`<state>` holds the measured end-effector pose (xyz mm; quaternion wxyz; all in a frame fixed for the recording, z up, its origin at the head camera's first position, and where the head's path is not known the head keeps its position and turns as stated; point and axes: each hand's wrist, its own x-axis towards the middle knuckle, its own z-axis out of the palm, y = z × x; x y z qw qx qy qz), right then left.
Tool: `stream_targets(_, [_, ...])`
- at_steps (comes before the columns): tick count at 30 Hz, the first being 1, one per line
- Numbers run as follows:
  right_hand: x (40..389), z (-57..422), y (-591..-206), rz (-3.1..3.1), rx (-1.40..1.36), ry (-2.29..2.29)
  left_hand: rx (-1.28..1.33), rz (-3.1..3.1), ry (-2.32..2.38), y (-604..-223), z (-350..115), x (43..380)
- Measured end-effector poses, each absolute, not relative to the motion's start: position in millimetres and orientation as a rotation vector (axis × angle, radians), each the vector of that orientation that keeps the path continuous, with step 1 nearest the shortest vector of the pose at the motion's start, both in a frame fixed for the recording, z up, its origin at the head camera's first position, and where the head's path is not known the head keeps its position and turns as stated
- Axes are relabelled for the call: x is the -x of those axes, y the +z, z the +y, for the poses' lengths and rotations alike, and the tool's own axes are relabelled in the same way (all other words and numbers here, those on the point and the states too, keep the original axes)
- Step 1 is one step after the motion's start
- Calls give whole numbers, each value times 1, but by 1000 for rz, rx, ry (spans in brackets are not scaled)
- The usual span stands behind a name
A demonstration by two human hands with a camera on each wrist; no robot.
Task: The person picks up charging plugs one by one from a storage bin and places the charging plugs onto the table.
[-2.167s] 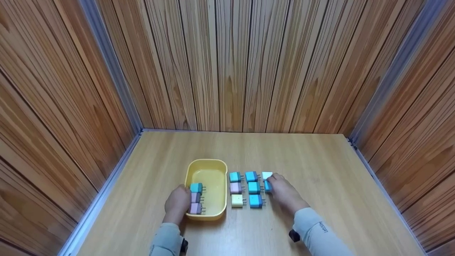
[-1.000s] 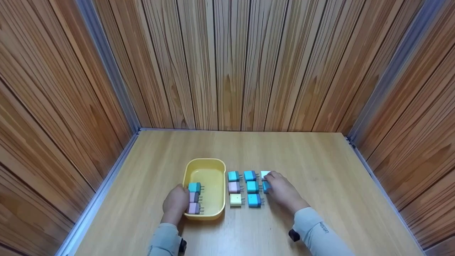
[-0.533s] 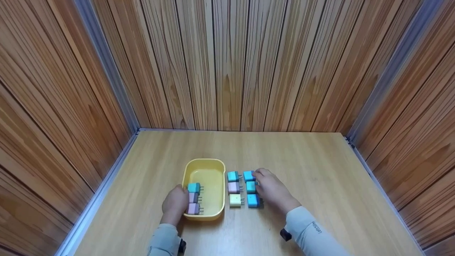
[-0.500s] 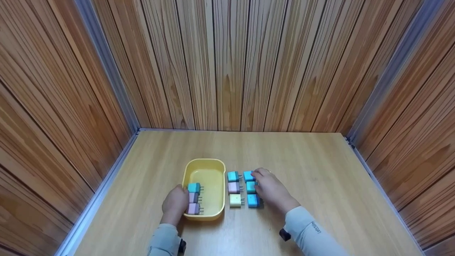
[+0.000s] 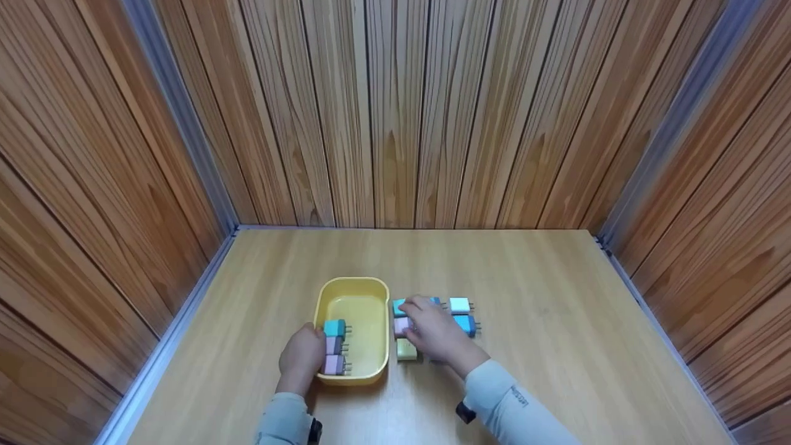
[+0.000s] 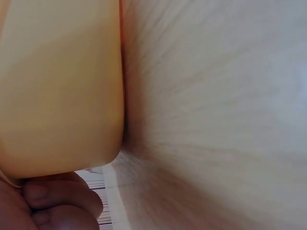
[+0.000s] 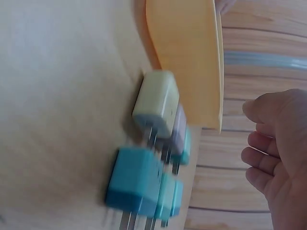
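Observation:
In the head view my left hand [image 5: 303, 353] grips the left side of a yellow plastic bin [image 5: 369, 321]. Its fingers [image 6: 64, 201] curl at the bin wall in the left wrist view. Inside lie a teal plug charger [image 5: 334, 327] and two purple plug chargers [image 5: 334, 364], in a column. My right hand [image 5: 439, 330] hovers over the chargers right of the bin, fingers loosely bent, holding nothing in the right wrist view. Beneath or beside it are a cream charger [image 5: 406, 350], a purple one [image 5: 401, 324] and a teal one [image 5: 398, 307]; the middle column is mostly hidden.
A white charger [image 5: 459, 305] and a blue charger [image 5: 465, 325] form the right column, prongs pointing right. The wooden table [image 5: 544, 296] ends at a plank-patterned back wall [image 5: 395, 123], with similar walls left and right.
My right hand has moved left, from the right column of chargers across the middle one to the column beside the bin. The left hand stays on the bin.

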<state>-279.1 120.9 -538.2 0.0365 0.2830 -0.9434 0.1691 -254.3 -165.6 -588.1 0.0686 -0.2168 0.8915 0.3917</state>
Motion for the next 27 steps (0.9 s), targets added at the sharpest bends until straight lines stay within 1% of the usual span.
stream_targets(12, [265, 76, -530, -2991, -900, 583, 676, 2637, 1215, -587, -166, 253])
stream_targets(27, [254, 41, -531, -3039, -934, 653, 652, 2667, 1168, -587, -167, 252])
